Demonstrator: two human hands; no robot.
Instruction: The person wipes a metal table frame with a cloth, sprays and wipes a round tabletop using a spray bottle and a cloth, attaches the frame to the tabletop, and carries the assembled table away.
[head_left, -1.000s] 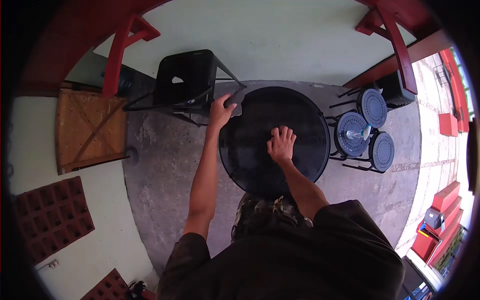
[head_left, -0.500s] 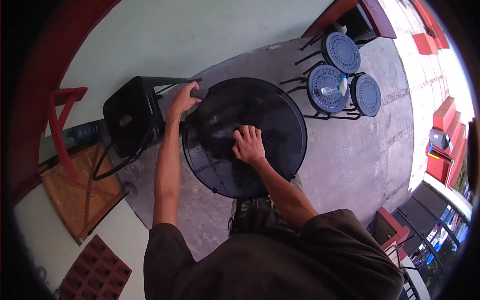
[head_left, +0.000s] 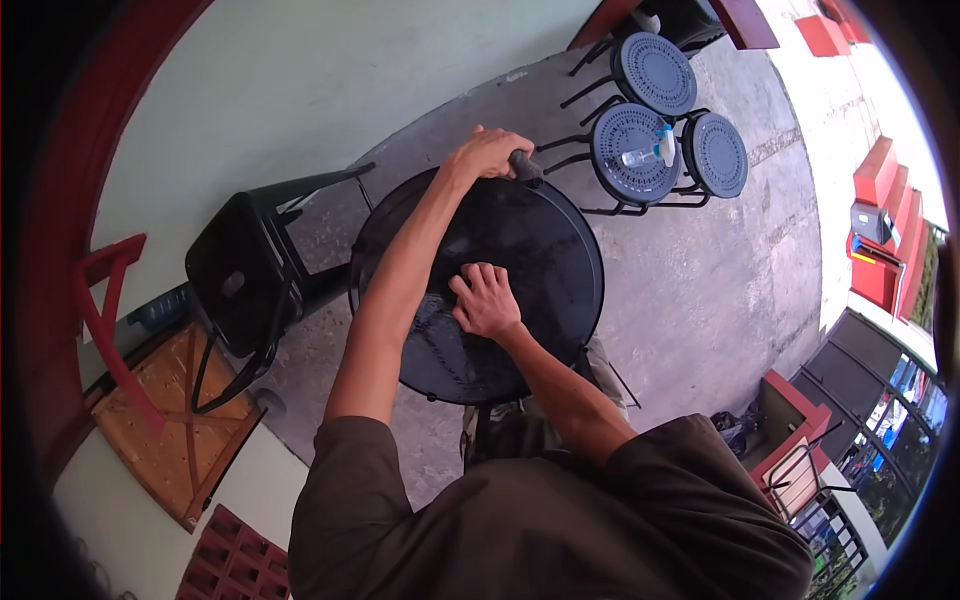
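Observation:
My left hand (head_left: 490,153) is wrapped round a dark grey cloth (head_left: 525,167) at the far rim of the round black table (head_left: 545,270). Near the middle of the tabletop, my right hand (head_left: 486,300) presses down with its fingers curled. Whatever may lie under those fingers is hidden. Wet-looking streaks show on the black surface beside and below my right hand.
Left of the table stands a black metal chair (head_left: 240,275). Three round stools (head_left: 655,72) stand at the upper right, one bearing a spray bottle (head_left: 650,150). A wooden panel (head_left: 180,410) is at lower left, near a red bracket (head_left: 105,300).
My left hand has moved with the cloth from the table's left rim to its far right rim. My right hand stays near the middle. The view has turned, shifting the stools up and left.

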